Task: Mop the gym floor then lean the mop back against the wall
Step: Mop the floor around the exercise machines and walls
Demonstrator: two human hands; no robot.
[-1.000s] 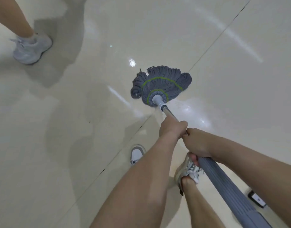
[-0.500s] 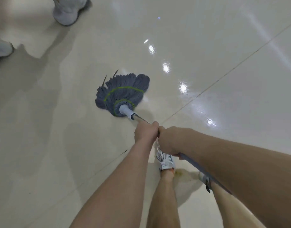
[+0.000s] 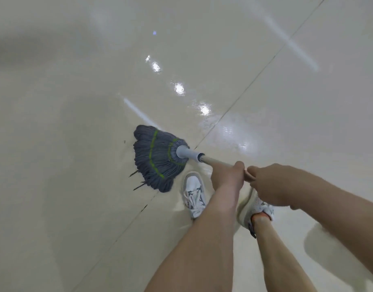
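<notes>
A grey string mop head (image 3: 158, 158) with two green stitched bands lies flattened on the glossy cream floor (image 3: 61, 127), just beside the person's left shoe (image 3: 194, 194). Half a second ago it sat farther out ahead with its strands fanned away from the person; now it has swung in close to the feet, with the strands splayed to the left. That suggests a sideways stroke in progress, so the mopping is probably still underway and the leaning step not yet begun.

A pale collar joins the head to the handle (image 3: 215, 160), which runs right to the hands. The left hand (image 3: 227, 175) is wrapped around the handle, and the right hand (image 3: 269, 184) is closed around it just behind, the two nearly touching.

A wet sheen and light reflections show to the right of a dark floor seam (image 3: 255, 79). The other person's shoes seen a moment ago are gone from view. The handle's upper length is hidden behind the right forearm. No wall is visible. The top left is blurred.
</notes>
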